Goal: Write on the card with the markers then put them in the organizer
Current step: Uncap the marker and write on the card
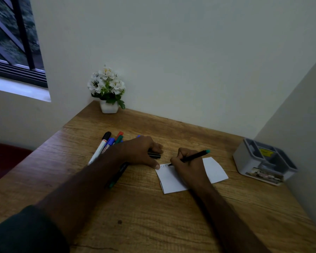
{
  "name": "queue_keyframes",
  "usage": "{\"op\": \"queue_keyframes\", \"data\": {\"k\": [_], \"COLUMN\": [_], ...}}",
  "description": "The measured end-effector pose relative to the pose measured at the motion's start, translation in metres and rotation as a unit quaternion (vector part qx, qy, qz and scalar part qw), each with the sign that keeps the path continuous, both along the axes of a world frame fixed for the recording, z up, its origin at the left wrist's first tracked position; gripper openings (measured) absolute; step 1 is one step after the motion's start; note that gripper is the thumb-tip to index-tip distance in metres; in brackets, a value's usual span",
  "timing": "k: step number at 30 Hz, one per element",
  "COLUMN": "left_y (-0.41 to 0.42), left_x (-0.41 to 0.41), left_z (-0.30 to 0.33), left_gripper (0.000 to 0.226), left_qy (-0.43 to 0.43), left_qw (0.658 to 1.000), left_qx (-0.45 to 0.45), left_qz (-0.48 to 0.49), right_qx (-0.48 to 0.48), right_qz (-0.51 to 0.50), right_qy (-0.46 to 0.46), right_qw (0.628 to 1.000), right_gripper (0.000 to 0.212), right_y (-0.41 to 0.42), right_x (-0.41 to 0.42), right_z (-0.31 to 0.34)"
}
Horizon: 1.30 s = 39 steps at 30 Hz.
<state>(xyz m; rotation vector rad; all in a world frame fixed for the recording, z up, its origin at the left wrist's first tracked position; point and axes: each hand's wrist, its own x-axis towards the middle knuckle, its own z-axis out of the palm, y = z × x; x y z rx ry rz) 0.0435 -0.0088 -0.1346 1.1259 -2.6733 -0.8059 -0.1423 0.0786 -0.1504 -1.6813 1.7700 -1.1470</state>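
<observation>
A white card (pixel 214 169) lies on the wooden desk (pixel 153 216), right of centre. My right hand (pixel 187 164) grips a thin black marker with a teal end (pixel 196 156), its tip on the card's upper left corner where small marks show. My left hand (pixel 142 150) holds the card's corner down with the thumb, and its curled fingers hold a black cap (pixel 154 155). Several markers (pixel 106 143) lie in a bunch behind my left forearm, black, blue, red and green caps showing. A grey organizer (pixel 264 160) with several compartments stands at the right.
A small white pot of white flowers (pixel 108 90) stands in the desk's back left corner. Walls close the desk at the back and right. A window (pixel 13 42) is at the upper left. Another dark marker (pixel 117 177) lies partly under my left forearm.
</observation>
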Motion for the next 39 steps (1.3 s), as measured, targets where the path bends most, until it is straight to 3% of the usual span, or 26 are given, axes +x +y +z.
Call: {"op": "queue_keyframes", "data": {"k": [11, 16, 20, 24, 26, 32, 36, 39], "left_y": [0.004, 0.008, 0.011, 0.013, 0.013, 0.019, 0.026, 0.030], "left_x": [0.002, 0.003, 0.003, 0.001, 0.001, -0.001, -0.005, -0.006], "left_z": [0.005, 0.019, 0.020, 0.021, 0.017, 0.016, 0.021, 0.024], "left_gripper": [0.068, 0.044, 0.034, 0.022, 0.014, 0.015, 0.016, 0.017], "left_qy": [0.008, 0.090, 0.002, -0.034, 0.001, 0.236, 0.286, 0.298], "left_qw": [1.000, 0.990, 0.989, 0.989, 0.990, 0.968, 0.955, 0.952], "left_qx": [-0.023, -0.081, -0.129, -0.131, -0.132, -0.068, -0.063, -0.047], "left_qz": [0.018, 0.072, 0.068, 0.056, 0.057, 0.057, 0.052, 0.050], "right_qx": [-0.025, -0.065, -0.116, -0.099, -0.100, -0.130, -0.129, -0.133], "right_qz": [-0.013, -0.007, 0.001, 0.011, 0.010, 0.003, 0.010, 0.014], "right_qy": [-0.050, -0.058, -0.044, -0.099, -0.141, -0.201, -0.206, -0.209], "right_qw": [0.998, 0.996, 0.992, 0.990, 0.985, 0.971, 0.970, 0.969], "right_gripper": [0.015, 0.010, 0.018, 0.021, 0.019, 0.035, 0.026, 0.033], "right_y": [0.001, 0.002, 0.006, 0.009, 0.011, 0.014, 0.015, 0.015], "right_x": [-0.006, -0.009, -0.007, -0.009, -0.013, -0.023, -0.022, -0.021], "right_z": [0.004, 0.008, 0.015, 0.021, 0.024, 0.026, 0.025, 0.025]}}
